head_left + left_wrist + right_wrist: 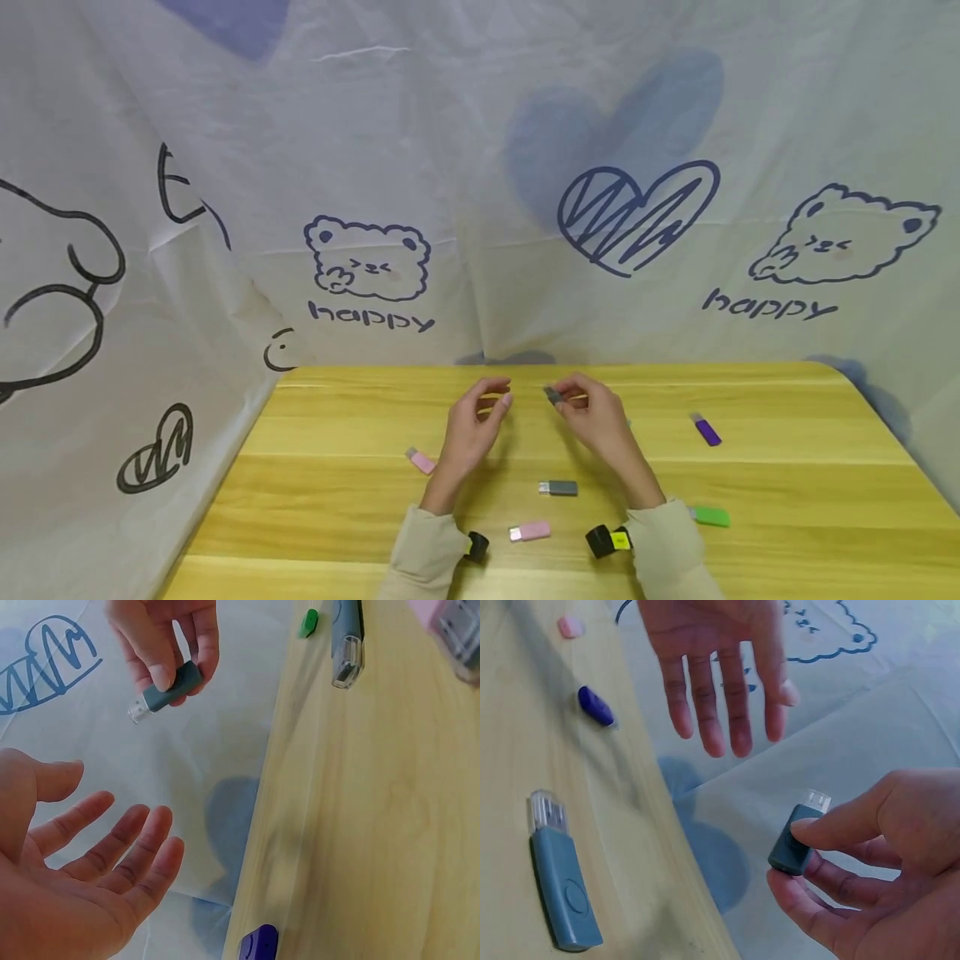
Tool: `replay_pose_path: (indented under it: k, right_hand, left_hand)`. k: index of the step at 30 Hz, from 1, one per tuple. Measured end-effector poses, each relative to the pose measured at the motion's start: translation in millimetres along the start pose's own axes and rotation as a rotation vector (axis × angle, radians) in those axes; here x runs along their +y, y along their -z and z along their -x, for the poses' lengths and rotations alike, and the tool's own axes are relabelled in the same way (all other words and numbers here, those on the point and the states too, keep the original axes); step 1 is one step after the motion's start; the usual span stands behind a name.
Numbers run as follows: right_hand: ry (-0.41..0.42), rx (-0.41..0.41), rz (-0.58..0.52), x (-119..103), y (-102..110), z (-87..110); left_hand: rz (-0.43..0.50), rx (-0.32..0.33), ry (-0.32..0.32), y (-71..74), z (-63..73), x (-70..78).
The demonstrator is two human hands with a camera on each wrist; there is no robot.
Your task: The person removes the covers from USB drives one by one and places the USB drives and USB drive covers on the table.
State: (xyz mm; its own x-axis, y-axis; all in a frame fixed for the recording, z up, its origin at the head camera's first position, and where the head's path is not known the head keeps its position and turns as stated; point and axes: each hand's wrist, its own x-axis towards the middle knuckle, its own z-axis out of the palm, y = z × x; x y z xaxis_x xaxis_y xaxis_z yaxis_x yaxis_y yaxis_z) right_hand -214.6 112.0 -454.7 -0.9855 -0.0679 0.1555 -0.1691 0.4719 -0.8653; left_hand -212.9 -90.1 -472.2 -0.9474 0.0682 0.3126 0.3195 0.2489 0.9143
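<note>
My right hand point(597, 421) pinches a dark grey-green USB stick point(790, 844) between thumb and fingers, above the far part of the table. The stick's clear-capped end points away from the palm. My left hand point(472, 429) is raised to the left of it with its fingers loosely spread and holds nothing; a gap separates it from the stick. Below and between the wrists, a second grey USB stick point(558, 488) lies on the table. Nearer the front is a pink USB stick point(531, 531), and another pink one point(421, 461) lies beside the left wrist.
On the right of the wooden table point(795, 467) lie a purple USB stick point(707, 431) and a green one point(709, 517), the latter beside the right sleeve. A white cloth point(480, 167) with drawings hangs behind the table and along its left side.
</note>
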Motion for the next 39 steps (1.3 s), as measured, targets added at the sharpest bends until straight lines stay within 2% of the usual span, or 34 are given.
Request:
replay_pose_path:
  k: [5,6,12,19,31,39]
  right_hand:
    - [-0.021,-0.02,-0.057,-6.2,2.8,9.0]
    - [-0.024,-0.028,-0.072,-7.8,2.3,10.3]
    - [-0.001,-0.073,-0.164,-15.0,-1.8,17.0]
    - [0.027,-0.097,-0.187,-14.9,-7.0,18.1]
    - [0.019,-0.094,-0.209,-17.7,-7.9,18.7]
    - [0.009,-0.087,-0.191,-19.7,-5.8,18.9]
  left_hand:
    - [0.042,0.0,0.005,0.6,0.1,4.6]
    - [0.055,-0.002,0.006,-0.1,-0.9,-0.4]
    - [0.167,-0.034,0.005,-1.7,1.1,4.9]
    - [0.271,-0.069,0.024,-8.3,1.6,7.9]
    - [0.386,-0.012,0.08,-14.0,0.9,8.5]
    - [0.382,0.023,0.127,-14.6,0.2,12.7]
